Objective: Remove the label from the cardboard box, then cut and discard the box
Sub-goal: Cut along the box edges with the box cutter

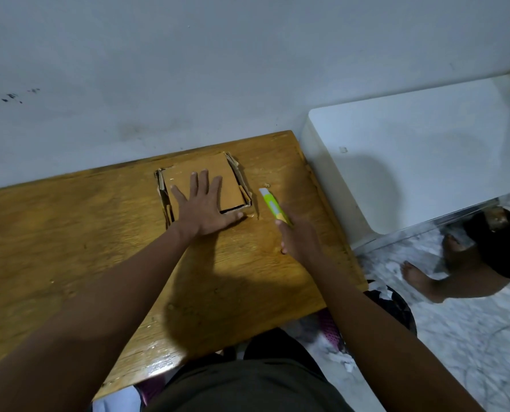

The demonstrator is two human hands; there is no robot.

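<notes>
Our left hand (203,206) presses spread fingers on the flattened brown cardboard box (203,181); our right hand (299,237) grasps the green-and-white utility knife (272,205) on the wooden counter (69,233).

Cardboard box (201,181) on the table (69,233) — cutter (273,205) just right of it

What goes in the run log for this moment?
left hand flat on cardboard box | right hand holds utility knife | wooden table
</notes>
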